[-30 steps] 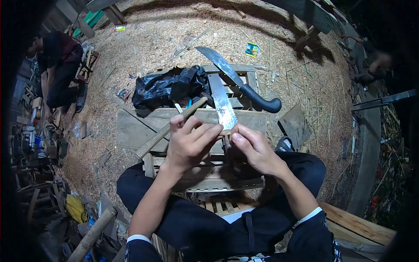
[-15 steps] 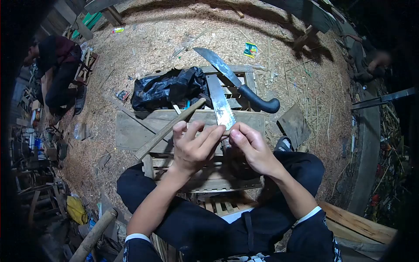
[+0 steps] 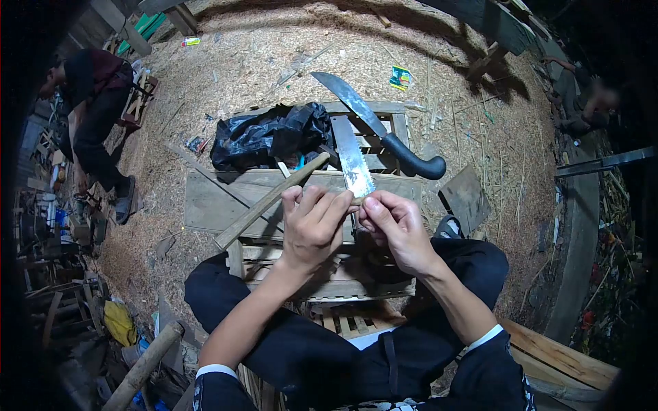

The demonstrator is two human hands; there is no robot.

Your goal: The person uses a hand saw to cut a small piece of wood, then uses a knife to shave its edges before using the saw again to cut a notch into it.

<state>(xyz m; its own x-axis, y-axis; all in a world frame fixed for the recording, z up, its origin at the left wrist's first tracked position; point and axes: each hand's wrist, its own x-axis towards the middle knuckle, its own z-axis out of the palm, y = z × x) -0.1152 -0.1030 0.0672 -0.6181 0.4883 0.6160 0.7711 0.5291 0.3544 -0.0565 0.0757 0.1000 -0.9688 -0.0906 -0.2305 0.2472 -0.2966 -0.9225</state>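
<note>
My left hand [image 3: 315, 222] and my right hand [image 3: 399, 229] meet above the wooden bench, each pinching a small thin brown stick [image 3: 357, 201] between thumb and fingers. Just beyond the fingertips lies a saw blade [image 3: 353, 161], its toothed edge to the right. A large curved knife [image 3: 391, 133] with a black handle rests across the slats behind it. To the left of my left hand, a long wooden stick [image 3: 271, 202] slants over the bench board [image 3: 212, 205].
A black plastic bag [image 3: 271, 137] lies at the bench's far left. One person [image 3: 99, 116] bends at the left, another [image 3: 582, 103] is at the far right. A wooden pole [image 3: 147, 366] stands at lower left, planks [image 3: 562, 356] at lower right.
The view has shifted slightly, so the bench things appear a little further right. The person at the left has straightened a leg somewhat. Both my hands still pinch the small stick.
</note>
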